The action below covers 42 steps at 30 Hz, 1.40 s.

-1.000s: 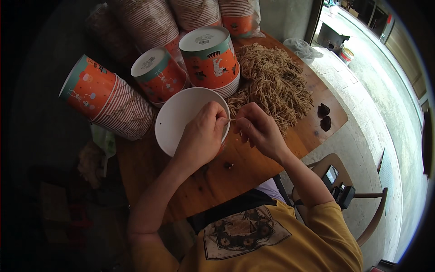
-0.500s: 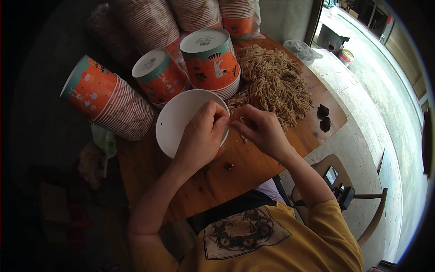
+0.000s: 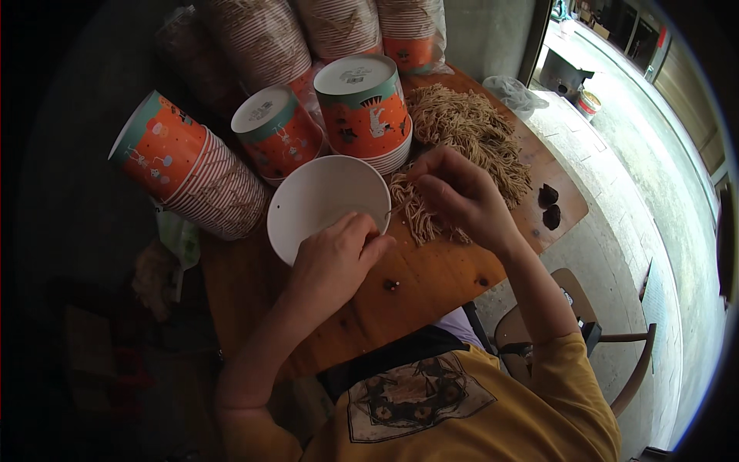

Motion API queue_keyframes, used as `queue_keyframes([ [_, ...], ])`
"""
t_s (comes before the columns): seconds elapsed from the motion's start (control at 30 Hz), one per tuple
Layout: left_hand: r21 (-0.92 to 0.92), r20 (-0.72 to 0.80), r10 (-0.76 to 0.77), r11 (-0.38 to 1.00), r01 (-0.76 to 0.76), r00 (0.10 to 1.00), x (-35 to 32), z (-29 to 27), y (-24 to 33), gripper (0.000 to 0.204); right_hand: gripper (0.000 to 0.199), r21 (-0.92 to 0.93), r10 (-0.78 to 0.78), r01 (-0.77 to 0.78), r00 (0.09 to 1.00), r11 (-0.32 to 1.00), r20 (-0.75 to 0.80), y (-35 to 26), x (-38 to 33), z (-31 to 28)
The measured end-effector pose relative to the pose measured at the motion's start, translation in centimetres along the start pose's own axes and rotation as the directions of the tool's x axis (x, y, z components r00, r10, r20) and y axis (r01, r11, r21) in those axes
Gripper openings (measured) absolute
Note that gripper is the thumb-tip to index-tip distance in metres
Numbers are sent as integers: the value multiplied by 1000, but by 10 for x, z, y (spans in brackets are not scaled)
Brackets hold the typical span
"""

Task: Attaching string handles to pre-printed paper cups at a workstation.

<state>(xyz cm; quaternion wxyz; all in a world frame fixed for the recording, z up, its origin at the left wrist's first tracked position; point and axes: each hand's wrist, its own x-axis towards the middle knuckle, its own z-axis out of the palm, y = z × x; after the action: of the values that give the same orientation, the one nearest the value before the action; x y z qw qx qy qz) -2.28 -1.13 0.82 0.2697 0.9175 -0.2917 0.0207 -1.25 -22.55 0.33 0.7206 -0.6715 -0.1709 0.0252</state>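
Observation:
A white paper bowl (image 3: 315, 204) stands open on the wooden table (image 3: 431, 281). My left hand (image 3: 335, 258) grips its near rim with closed fingers. My right hand (image 3: 462, 196) is just right of the bowl, fingers pinched on a small bunch of thin tan sticks (image 3: 412, 212) at the near edge of a large heap of the same sticks (image 3: 469, 135). The bunch lies beside the bowl's right rim.
Stacks of orange patterned paper bowls lie on their sides at the left (image 3: 181, 169) and stand upside down behind the white bowl (image 3: 362, 104). Two dark small objects (image 3: 548, 206) sit near the table's right edge. A small dark bit (image 3: 391, 285) lies on the wood. A chair (image 3: 608, 346) stands below right.
My left hand has slid from over the bowl down to its near rim. My right hand has shifted right toward the stick heap, taking a small bunch.

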Motion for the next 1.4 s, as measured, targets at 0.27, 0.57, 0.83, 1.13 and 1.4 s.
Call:
queue_keyframes([
  [0.27, 256, -97, 57, 966, -30, 994, -18, -16, -3, 19, 12, -103, -27, 47, 982, 994, 188, -18, 16, 28],
  [0.57, 56, -257, -33, 997, 49, 966, -14, 7, -8, 14, 11, -108, -128, 160, 959, 981, 254, -24, 27, 53],
  [0.83, 187, -175, 56, 982, -22, 983, -28, -4, -29, 13, 11, 110, -141, 113, 944, 988, 298, -33, 28, 68],
  [1.13, 399, -122, 190, 908, -127, 974, -38, -7, -38, 33, 16, -143, -224, 303, 888, 942, 402, -31, 28, 98],
  [1.4, 262, -74, 7, 965, 12, 997, -50, 1, -44, 40, 16, -82, -248, 288, 913, 954, 323, -30, 30, 106],
])
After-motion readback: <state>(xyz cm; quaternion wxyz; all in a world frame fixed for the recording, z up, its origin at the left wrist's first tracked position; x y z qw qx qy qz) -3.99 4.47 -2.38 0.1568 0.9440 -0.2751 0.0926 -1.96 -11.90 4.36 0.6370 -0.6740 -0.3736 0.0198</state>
